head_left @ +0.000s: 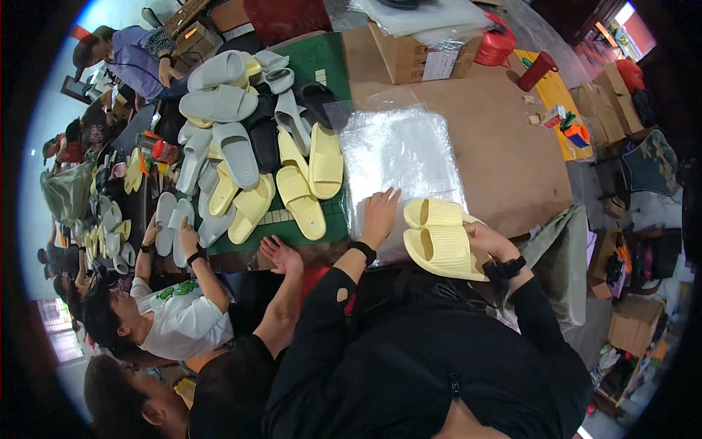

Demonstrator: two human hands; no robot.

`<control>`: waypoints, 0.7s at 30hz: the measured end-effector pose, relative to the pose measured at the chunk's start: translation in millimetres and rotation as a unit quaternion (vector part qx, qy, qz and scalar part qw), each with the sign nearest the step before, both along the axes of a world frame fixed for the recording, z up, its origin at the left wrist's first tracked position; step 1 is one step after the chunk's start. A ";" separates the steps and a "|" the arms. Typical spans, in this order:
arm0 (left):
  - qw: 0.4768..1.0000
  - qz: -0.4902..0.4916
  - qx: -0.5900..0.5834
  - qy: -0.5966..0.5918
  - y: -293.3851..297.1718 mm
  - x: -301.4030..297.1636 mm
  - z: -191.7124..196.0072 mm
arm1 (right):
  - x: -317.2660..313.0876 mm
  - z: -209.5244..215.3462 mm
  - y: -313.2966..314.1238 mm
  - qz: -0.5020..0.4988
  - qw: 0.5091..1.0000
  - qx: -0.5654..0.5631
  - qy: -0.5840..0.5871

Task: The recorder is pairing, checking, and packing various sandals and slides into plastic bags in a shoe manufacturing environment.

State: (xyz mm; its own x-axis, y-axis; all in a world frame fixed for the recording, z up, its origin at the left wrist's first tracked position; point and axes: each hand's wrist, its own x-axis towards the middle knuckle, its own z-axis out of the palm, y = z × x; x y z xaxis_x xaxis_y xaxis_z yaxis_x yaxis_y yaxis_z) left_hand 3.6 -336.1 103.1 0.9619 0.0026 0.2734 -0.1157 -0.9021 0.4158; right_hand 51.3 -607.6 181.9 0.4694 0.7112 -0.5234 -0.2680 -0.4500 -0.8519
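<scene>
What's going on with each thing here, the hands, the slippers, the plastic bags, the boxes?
Left hand: flat on the stack of clear plastic bags.
Right hand: gripping a pair of yellow slippers, stacked together.
Stack of clear plastic bags: lying flat on the table.
Slipper pile: loose, grey, yellow and black mixed.
Cardboard box: open, plastic sheets on top.

A footwear packing workshop: a long worktable carries a heap of grey and yellow foam slippers, with clear plastic bags beside the heap, cardboard boxes beyond it, and seated workers along its near edge.
</scene>
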 end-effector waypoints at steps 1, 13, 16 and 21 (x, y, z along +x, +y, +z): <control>1.000 -0.007 -0.007 -0.021 1.9 -1.0 -7.3 | 4.6 3.5 3.2 0.023 0.999 0.040 -0.019; 0.990 -0.019 -0.034 0.133 -10.9 -6.3 -3.4 | 24.7 5.7 -24.7 0.005 0.982 0.106 0.157; 0.997 -0.019 -0.036 0.060 -21.3 -3.3 17.5 | 20.7 7.2 -10.9 0.010 0.985 0.113 0.133; 0.998 -0.052 -0.027 -0.028 -41.1 1.8 31.1 | 22.1 -36.0 -12.5 -0.090 0.987 -0.012 -0.136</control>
State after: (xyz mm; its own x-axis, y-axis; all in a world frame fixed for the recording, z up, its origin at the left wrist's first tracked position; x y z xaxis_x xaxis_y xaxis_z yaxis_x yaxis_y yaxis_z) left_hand 5.4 -377.2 134.2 0.9408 -0.0790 0.3296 -0.2315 -0.8601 0.4545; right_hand 73.4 -620.0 146.0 0.7126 0.5925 -0.3758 -0.1084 -0.4361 -0.8933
